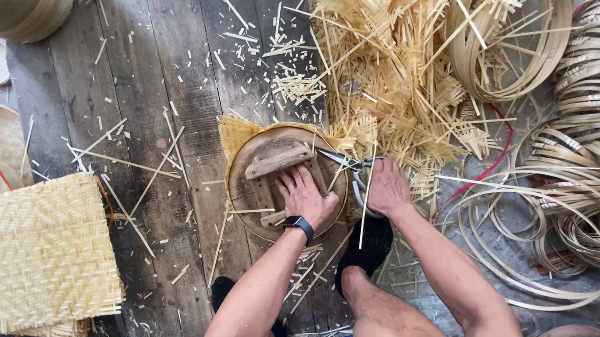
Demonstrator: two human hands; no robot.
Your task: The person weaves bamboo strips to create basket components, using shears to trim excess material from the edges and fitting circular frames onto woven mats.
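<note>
Underfoot, worn plank floor [148,65], bamboo offcuts [387,70], coiled hoops [582,135]

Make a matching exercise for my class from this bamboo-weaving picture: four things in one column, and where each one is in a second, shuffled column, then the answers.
Things:
1. left hand
2. right hand
3. square woven mat
4. bamboo hoops

Places:
A. piled at the right edge of the floor
B. gripping the scissors
C. lying at the lower left
D. pressing flat on the round wooden board

Pairs: 1-D, 2-B, 3-C, 4-A
</note>
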